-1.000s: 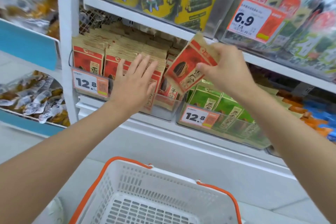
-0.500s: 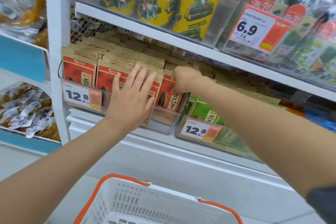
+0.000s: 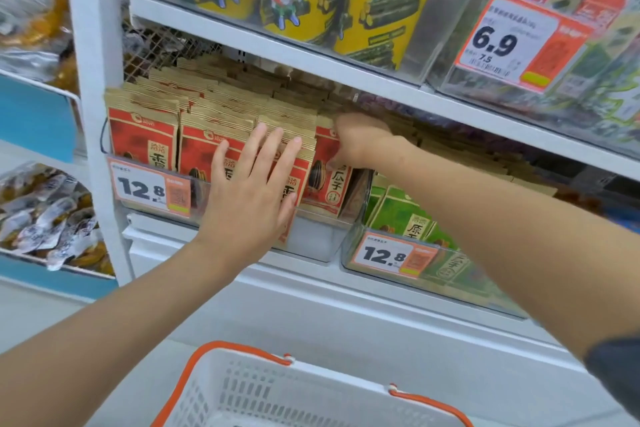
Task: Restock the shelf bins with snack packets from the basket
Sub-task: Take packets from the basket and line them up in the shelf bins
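Packet [image 3: 325,184] is standing upright beneath my right hand [image 3: 360,140], fingers [image 3: 336,159] pinching its top, at the bin's [image 3: 311,243] right end; my left hand [image 3: 249,198] is pressing flat-fingered against neighbouring packets [image 3: 207,146].

My left hand [image 3: 251,198] lies flat, fingers straight and spread, against the fronts of the red packets [image 3: 142,139] standing in rows in the clear bin [image 3: 311,241]. My right hand [image 3: 360,140] reaches in beside it, fingers curled over the top edge of the end packet [image 3: 329,185], the rightmost red one, upright by the bin's right wall. A 12.8 tag [image 3: 149,189] sits on the bin's front left. Just to the right, green packets [image 3: 405,218] fill a second bin [image 3: 346,250] with the same price on it. Yellow cans [image 3: 381,0] stand on the shelf [image 3: 311,58] above. Below my arms is the white basket [image 3: 339,377] with orange handles, only partly in view.
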